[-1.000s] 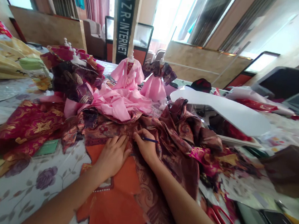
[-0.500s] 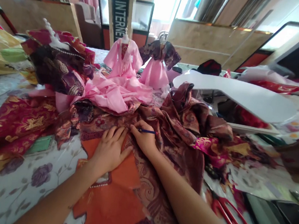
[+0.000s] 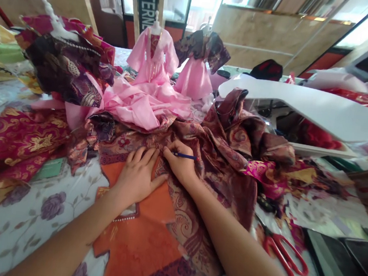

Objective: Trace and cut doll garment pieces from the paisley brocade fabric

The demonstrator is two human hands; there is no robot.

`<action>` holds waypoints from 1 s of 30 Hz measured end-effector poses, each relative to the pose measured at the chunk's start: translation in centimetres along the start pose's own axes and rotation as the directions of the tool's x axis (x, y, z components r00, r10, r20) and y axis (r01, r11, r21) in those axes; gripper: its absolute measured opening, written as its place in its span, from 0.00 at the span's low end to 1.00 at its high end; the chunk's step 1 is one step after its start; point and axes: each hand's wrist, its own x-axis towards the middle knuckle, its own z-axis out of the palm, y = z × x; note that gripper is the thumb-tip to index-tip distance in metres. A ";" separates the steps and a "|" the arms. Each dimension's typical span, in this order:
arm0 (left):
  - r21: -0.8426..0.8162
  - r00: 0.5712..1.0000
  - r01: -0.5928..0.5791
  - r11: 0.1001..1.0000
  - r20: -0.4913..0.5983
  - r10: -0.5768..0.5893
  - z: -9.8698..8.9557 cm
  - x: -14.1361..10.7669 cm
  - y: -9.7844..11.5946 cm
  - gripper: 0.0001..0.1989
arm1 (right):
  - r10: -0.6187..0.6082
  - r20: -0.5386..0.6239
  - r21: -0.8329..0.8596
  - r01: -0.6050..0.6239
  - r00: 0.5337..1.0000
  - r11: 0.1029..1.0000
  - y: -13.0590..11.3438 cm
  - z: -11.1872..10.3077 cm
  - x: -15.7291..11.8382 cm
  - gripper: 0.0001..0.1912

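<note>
My left hand (image 3: 137, 179) lies flat with spread fingers on the edge of an orange cloth garment piece (image 3: 134, 247), where it meets a patterned maroon brocade (image 3: 129, 151). It holds nothing. My right hand (image 3: 181, 162) grips a thin blue pencil (image 3: 185, 156), with its tip hidden by my fingers, and rests on a brown paisley brocade (image 3: 190, 227). A heap of crumpled brown silk (image 3: 237, 135) rises beyond this hand. Pink satin cloth (image 3: 137, 108) lies just past both hands.
Two pink doll dresses on white stands (image 3: 153, 59) and a dark brocade dress on a stand (image 3: 66, 60) stand at the back. Red-handled scissors (image 3: 285, 256) lie at the right, below a white curved board (image 3: 302, 109). Floral tablecloth (image 3: 39, 214) covers the table.
The whole scene sits higher in the frame as my head has tilted down. Both hands stay in about the same place on the cloth, and the pencil remains in my right hand.
</note>
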 end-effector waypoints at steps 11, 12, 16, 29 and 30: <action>-0.018 1.000 0.000 1.000 -0.008 0.000 -0.2 0.0 0.0 0.34 | -0.003 0.015 0.035 0.003 1.000 0.999 0.2 -0.1 -0.1 0.10; -0.019 1.000 -0.002 1.000 -0.007 0.001 -0.1 0.0 0.0 0.34 | 0.000 0.016 0.039 0.000 1.000 0.999 0.2 -0.1 -0.1 0.09; -0.017 1.000 -0.021 1.000 0.006 0.021 0.0 0.1 -0.1 0.36 | 0.004 0.014 0.047 -0.004 1.000 0.999 0.3 -0.1 -0.1 0.10; -0.019 0.999 -0.033 0.999 0.039 0.033 0.5 0.0 -0.4 0.37 | -0.012 0.025 0.091 0.010 1.000 0.996 0.2 -0.2 -0.3 0.10; -0.021 0.999 -0.032 0.999 0.040 0.033 0.5 0.0 -0.5 0.36 | -0.009 0.015 0.090 0.008 1.000 0.996 0.2 -0.2 -0.3 0.09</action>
